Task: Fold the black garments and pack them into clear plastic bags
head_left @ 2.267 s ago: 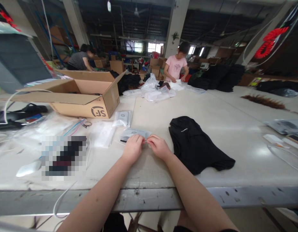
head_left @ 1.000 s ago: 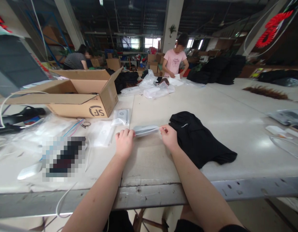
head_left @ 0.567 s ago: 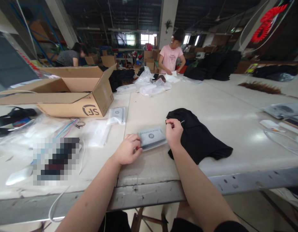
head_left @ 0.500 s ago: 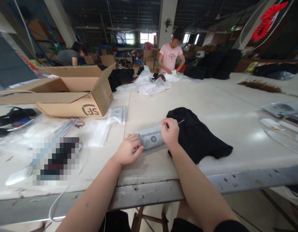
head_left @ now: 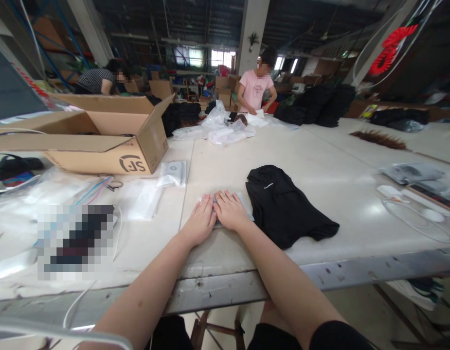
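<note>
In the head view, the left hand [head_left: 202,222] and right hand [head_left: 230,210] lay flat side by side, fingers extended and gripping nothing, pressing the small packet [head_left: 246,203] onto the tabletop [head_left: 319,160] just left of the black garment [head_left: 283,206]. Even, outward pressure would likely flatten it best.
</note>
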The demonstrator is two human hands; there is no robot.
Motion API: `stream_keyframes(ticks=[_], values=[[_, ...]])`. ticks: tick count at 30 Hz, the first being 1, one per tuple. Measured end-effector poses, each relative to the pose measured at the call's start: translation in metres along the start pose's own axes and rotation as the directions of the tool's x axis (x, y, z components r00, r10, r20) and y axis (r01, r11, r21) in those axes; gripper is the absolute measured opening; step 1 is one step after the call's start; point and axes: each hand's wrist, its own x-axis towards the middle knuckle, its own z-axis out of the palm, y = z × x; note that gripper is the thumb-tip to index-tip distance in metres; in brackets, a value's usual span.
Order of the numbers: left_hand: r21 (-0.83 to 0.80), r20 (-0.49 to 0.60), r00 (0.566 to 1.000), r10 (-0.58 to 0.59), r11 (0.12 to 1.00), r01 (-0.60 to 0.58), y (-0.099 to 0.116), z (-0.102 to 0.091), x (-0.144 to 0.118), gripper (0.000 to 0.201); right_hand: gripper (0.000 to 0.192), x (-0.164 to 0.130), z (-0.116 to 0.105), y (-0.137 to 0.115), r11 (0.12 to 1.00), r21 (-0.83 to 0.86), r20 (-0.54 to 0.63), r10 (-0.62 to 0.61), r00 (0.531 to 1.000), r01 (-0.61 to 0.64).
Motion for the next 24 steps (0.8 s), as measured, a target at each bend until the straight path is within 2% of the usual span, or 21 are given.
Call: stream_keyframes(ticks=[4, 8, 11, 13, 16, 19, 21, 24], values=[[0.044, 0.051, 0.996, -0.067, 0.997, 0.064, 0.002, 0.002, -0.001, 0.06, 0.057, 0.004, -0.001, 0.001, 1.0, -0.005, 0.067, -0.009, 0.998, 0.01], [0.085, 0.096, 0.992, -0.08, 0.994, 0.072, 0.005, -0.002, 0.001, 0.06, 0.058, 0.006, -0.001, 0.006, 1.0, 0.008, 0.093, -0.031, 0.995, 0.03], [0.132, 0.071, 0.994, -0.085, 0.988, 0.075, 0.011, -0.008, 0.005, 0.058, 0.058, 0.006, 0.001, 0.01, 0.998, 0.036, 0.093, -0.049, 0.994, 0.046], [0.157, 0.003, 0.998, -0.056, 0.986, 0.055, 0.015, -0.013, 0.007, 0.054, 0.059, 0.006, 0.003, 0.011, 0.997, 0.073, 0.052, -0.039, 0.998, 0.035], [0.167, -0.132, 0.99, 0.059, 0.985, -0.037, 0.017, -0.021, 0.008, 0.036, 0.059, 0.004, 0.005, 0.014, 0.99, 0.14, -0.08, -0.004, 0.997, 0.015], [0.122, -0.216, 0.97, 0.109, 0.989, -0.084, 0.015, -0.025, 0.004, 0.031, 0.054, 0.003, 0.001, 0.015, 0.989, 0.133, -0.218, 0.095, 0.971, -0.066], [0.077, -0.189, 0.973, 0.133, 0.99, -0.12, 0.013, -0.024, 0.001, 0.038, 0.05, 0.002, -0.003, 0.013, 0.984, 0.115, -0.249, 0.162, 0.955, -0.137], [0.027, -0.045, 0.981, 0.189, 0.982, -0.188, 0.012, -0.017, -0.002, 0.057, 0.047, 0.002, -0.007, 0.005, 0.971, 0.118, -0.238, 0.231, 0.943, -0.208]])
